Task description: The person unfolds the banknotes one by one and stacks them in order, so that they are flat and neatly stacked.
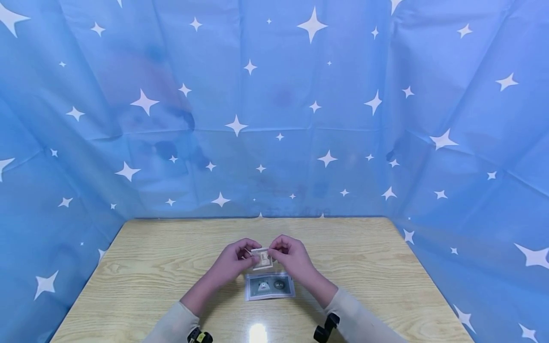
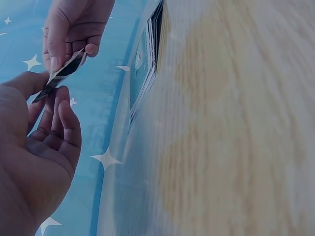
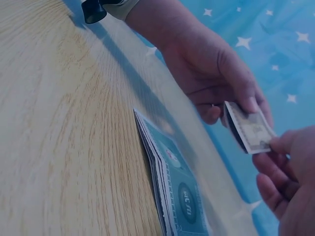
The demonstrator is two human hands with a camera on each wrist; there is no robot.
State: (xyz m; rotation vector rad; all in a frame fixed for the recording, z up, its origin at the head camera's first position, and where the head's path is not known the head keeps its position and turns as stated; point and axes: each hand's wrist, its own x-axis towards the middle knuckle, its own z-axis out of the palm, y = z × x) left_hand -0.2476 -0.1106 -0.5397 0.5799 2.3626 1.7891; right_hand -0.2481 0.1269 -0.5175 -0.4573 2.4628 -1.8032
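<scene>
Both hands hold a small folded banknote (image 1: pixel 263 258) between them, above the table. My left hand (image 1: pixel 235 259) pinches its left edge between thumb and fingers. At the opposite edge, the thumb and fingers of my right hand (image 1: pixel 292 257) pinch it too. The right wrist view shows the pale printed face of the folded note (image 3: pixel 251 129), with its layers slightly parted along one side. Just nearer to me lies a stack of green play banknotes (image 1: pixel 270 287), its top note printed with a white figure and a dark oval.
The wooden table (image 1: pixel 171 257) extends around the stack. A blue cloth (image 1: pixel 274 85) with white stars hangs behind and along both sides. Black wrist devices (image 1: pixel 327 327) sit on both forearms, and a bright reflection shows near the front.
</scene>
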